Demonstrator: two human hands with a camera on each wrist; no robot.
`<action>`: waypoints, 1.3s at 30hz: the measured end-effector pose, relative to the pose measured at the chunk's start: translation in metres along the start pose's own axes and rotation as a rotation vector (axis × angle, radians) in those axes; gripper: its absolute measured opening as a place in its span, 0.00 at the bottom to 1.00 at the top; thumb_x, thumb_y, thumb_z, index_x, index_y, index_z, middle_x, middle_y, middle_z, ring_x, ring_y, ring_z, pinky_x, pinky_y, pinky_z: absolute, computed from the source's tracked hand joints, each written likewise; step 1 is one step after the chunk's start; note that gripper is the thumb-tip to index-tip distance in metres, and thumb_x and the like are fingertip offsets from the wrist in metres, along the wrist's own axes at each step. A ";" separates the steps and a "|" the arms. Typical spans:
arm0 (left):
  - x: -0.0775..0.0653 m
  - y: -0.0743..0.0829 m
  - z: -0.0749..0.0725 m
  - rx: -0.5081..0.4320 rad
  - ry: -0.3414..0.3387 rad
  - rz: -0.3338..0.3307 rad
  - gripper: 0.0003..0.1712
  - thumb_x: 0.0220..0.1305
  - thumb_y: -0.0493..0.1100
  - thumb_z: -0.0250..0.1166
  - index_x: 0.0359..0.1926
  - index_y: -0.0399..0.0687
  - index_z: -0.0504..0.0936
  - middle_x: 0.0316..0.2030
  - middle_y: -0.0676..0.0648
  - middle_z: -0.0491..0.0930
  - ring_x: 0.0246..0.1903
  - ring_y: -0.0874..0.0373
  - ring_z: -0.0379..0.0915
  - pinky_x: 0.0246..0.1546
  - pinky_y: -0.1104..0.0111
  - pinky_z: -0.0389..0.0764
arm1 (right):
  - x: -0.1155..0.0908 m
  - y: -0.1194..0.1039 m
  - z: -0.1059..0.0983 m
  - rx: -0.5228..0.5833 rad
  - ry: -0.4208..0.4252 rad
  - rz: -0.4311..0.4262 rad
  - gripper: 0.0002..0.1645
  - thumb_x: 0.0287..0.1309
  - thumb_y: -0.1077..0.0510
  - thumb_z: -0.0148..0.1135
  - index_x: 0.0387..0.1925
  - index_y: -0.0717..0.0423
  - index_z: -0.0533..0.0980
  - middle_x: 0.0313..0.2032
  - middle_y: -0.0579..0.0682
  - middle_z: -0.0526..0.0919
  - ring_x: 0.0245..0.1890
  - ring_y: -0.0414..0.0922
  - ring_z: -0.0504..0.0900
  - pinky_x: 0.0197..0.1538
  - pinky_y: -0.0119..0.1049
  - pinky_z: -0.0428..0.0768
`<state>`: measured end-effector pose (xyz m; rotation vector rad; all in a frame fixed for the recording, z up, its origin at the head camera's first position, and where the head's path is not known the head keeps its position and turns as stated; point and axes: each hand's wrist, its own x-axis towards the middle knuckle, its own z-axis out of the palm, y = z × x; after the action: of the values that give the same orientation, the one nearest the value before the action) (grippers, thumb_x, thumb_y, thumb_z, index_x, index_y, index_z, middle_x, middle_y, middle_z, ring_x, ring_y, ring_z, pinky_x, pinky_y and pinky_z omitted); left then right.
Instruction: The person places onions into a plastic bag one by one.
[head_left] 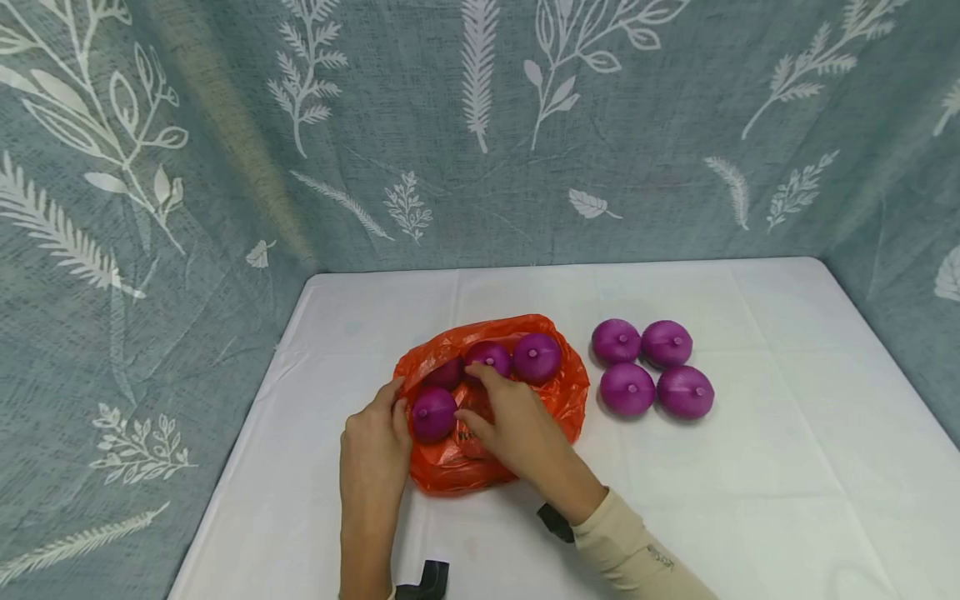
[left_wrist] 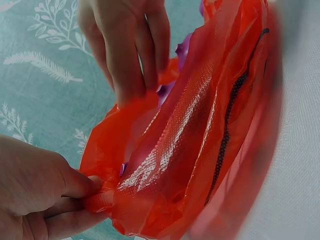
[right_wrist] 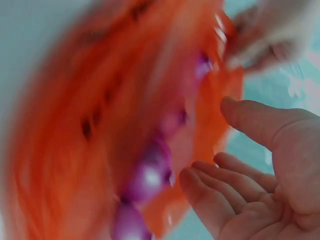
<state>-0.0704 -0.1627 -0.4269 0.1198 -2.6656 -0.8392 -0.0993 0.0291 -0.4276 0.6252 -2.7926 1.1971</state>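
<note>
"Where are we looking?"

"At a white-covered desk (head_left: 757,500). Just left of its middle lies a crumpled red plastic bag (head_left: 450,482), mouth facing up. Inside we see four purple balls (head_left: 433,415): one at the near left, one partly hidden by the far-left rim, two side by side along the far side. Four more purple balls (head_left: 627,389) sit in a close square on the desk, right of the bag."

"And the hands?"

"The left hand (head_left: 377,437) has its grip pinching the bag's left rim. The right hand (head_left: 517,421) reaches over the bag from the near right; its grip is spread, thumb apart from fingers, holding nothing. We cannot tell whether it touches a ball."

"Which step do we take this for?"

"We judge it to be settling the balls inside the bag while the rim is steadied."

"What does the next move call for?"

"A firm hold on the rim, we think, and right-hand fingers rounding a ball without snagging the thin plastic."
</note>
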 end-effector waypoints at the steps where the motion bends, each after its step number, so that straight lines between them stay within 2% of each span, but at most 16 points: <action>1: 0.000 0.000 0.000 -0.002 0.001 -0.002 0.19 0.74 0.32 0.64 0.63 0.34 0.82 0.54 0.30 0.85 0.49 0.33 0.86 0.49 0.44 0.87 | 0.000 0.002 -0.007 0.006 0.011 0.007 0.38 0.67 0.52 0.74 0.72 0.59 0.72 0.21 0.46 0.76 0.16 0.35 0.67 0.22 0.27 0.71; 3: 0.000 0.000 0.000 -0.002 0.002 -0.006 0.20 0.74 0.32 0.64 0.64 0.34 0.82 0.54 0.30 0.85 0.50 0.33 0.86 0.50 0.44 0.87 | 0.000 0.006 -0.020 0.008 0.037 0.014 0.37 0.67 0.51 0.74 0.72 0.57 0.72 0.18 0.42 0.68 0.14 0.33 0.61 0.20 0.28 0.67; 8: 0.000 -0.001 -0.001 0.003 -0.008 -0.021 0.20 0.74 0.32 0.64 0.65 0.34 0.82 0.55 0.31 0.85 0.51 0.33 0.86 0.51 0.44 0.86 | -0.004 0.022 -0.056 0.013 0.147 -0.025 0.35 0.70 0.49 0.71 0.73 0.52 0.72 0.20 0.44 0.66 0.15 0.36 0.58 0.20 0.32 0.67; 9: 0.000 -0.001 -0.001 0.004 -0.011 -0.023 0.20 0.74 0.33 0.64 0.65 0.34 0.82 0.55 0.31 0.85 0.52 0.33 0.86 0.51 0.44 0.86 | -0.006 0.025 -0.063 0.018 0.171 -0.031 0.35 0.70 0.50 0.71 0.74 0.51 0.71 0.21 0.45 0.67 0.15 0.38 0.61 0.20 0.34 0.69; 12: 0.000 -0.002 -0.002 0.004 -0.016 -0.030 0.21 0.74 0.33 0.64 0.65 0.34 0.81 0.55 0.31 0.85 0.52 0.33 0.86 0.51 0.45 0.86 | -0.011 0.038 -0.084 0.017 0.239 -0.044 0.37 0.69 0.50 0.72 0.75 0.50 0.71 0.24 0.50 0.76 0.26 0.46 0.85 0.34 0.39 0.88; 13: -0.001 -0.002 -0.002 0.004 -0.016 -0.032 0.20 0.74 0.33 0.64 0.65 0.34 0.81 0.55 0.31 0.85 0.52 0.33 0.86 0.51 0.45 0.86 | -0.013 0.043 -0.091 0.020 0.261 -0.049 0.38 0.69 0.50 0.72 0.75 0.50 0.71 0.28 0.52 0.81 0.36 0.51 0.90 0.43 0.44 0.91; 14: -0.001 -0.002 -0.002 0.004 -0.016 -0.031 0.20 0.74 0.33 0.64 0.65 0.34 0.81 0.55 0.31 0.85 0.51 0.33 0.86 0.51 0.44 0.86 | -0.015 0.048 -0.097 0.015 0.284 -0.055 0.38 0.68 0.51 0.73 0.75 0.51 0.70 0.36 0.55 0.86 0.37 0.54 0.91 0.45 0.46 0.90; 16: -0.001 -0.002 -0.002 0.005 -0.015 -0.030 0.20 0.74 0.33 0.64 0.65 0.34 0.81 0.55 0.31 0.85 0.51 0.33 0.86 0.51 0.44 0.86 | -0.019 0.058 -0.109 0.013 0.334 -0.077 0.39 0.66 0.54 0.75 0.75 0.53 0.71 0.52 0.58 0.88 0.55 0.58 0.88 0.58 0.51 0.86; 18: -0.001 -0.002 -0.002 0.005 -0.014 -0.026 0.20 0.74 0.33 0.64 0.64 0.33 0.81 0.55 0.31 0.85 0.51 0.33 0.86 0.51 0.44 0.86 | -0.024 0.068 -0.121 0.016 0.368 -0.081 0.40 0.65 0.56 0.76 0.75 0.53 0.71 0.63 0.58 0.84 0.56 0.59 0.88 0.58 0.51 0.86; 20: -0.001 -0.002 -0.002 0.005 -0.013 -0.022 0.20 0.74 0.33 0.64 0.64 0.33 0.82 0.55 0.31 0.85 0.51 0.33 0.86 0.51 0.44 0.86 | -0.030 0.076 -0.131 0.017 0.390 -0.066 0.40 0.64 0.58 0.76 0.75 0.52 0.71 0.70 0.55 0.78 0.57 0.59 0.87 0.58 0.53 0.86; 21: -0.001 -0.002 -0.002 0.004 -0.013 -0.022 0.20 0.75 0.33 0.63 0.64 0.34 0.82 0.55 0.31 0.85 0.50 0.33 0.86 0.50 0.44 0.86 | -0.033 0.080 -0.136 0.015 0.395 -0.051 0.40 0.64 0.57 0.77 0.75 0.51 0.71 0.70 0.55 0.78 0.65 0.60 0.81 0.61 0.56 0.82; 30: 0.000 -0.002 -0.002 -0.001 -0.012 -0.022 0.19 0.75 0.33 0.63 0.64 0.33 0.82 0.55 0.30 0.85 0.51 0.33 0.86 0.51 0.43 0.86 | -0.070 0.117 -0.153 -0.005 0.335 0.158 0.46 0.65 0.45 0.75 0.80 0.39 0.65 0.72 0.56 0.75 0.70 0.63 0.76 0.68 0.67 0.74; 32: 0.000 -0.001 -0.002 -0.003 -0.015 -0.022 0.20 0.75 0.33 0.63 0.64 0.33 0.81 0.55 0.30 0.85 0.51 0.33 0.86 0.51 0.43 0.86 | -0.079 0.128 -0.155 -0.014 0.325 0.174 0.47 0.65 0.45 0.75 0.80 0.39 0.64 0.73 0.56 0.74 0.71 0.63 0.74 0.69 0.63 0.74; 34: 0.000 -0.001 -0.002 -0.005 -0.018 -0.025 0.20 0.75 0.33 0.63 0.64 0.33 0.81 0.55 0.30 0.85 0.51 0.33 0.86 0.51 0.43 0.86 | -0.088 0.139 -0.157 -0.022 0.323 0.180 0.48 0.65 0.46 0.76 0.81 0.39 0.64 0.75 0.56 0.72 0.72 0.62 0.74 0.71 0.44 0.76; 36: 0.000 -0.001 -0.002 -0.006 -0.019 -0.029 0.20 0.75 0.33 0.63 0.64 0.33 0.81 0.55 0.31 0.85 0.51 0.33 0.86 0.51 0.44 0.86 | -0.097 0.149 -0.160 -0.037 0.323 0.185 0.48 0.64 0.47 0.76 0.81 0.39 0.64 0.75 0.55 0.71 0.72 0.60 0.73 0.70 0.25 0.71; 39: 0.001 0.000 -0.002 -0.006 -0.019 -0.033 0.20 0.75 0.33 0.63 0.64 0.34 0.82 0.55 0.31 0.85 0.52 0.34 0.86 0.51 0.44 0.86 | -0.108 0.161 -0.163 -0.042 0.305 0.215 0.50 0.64 0.47 0.77 0.81 0.37 0.62 0.75 0.57 0.71 0.73 0.60 0.72 0.66 0.14 0.65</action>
<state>-0.0704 -0.1645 -0.4253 0.1549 -2.6856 -0.8624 -0.0806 0.2817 -0.4445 0.1258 -2.6637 1.1483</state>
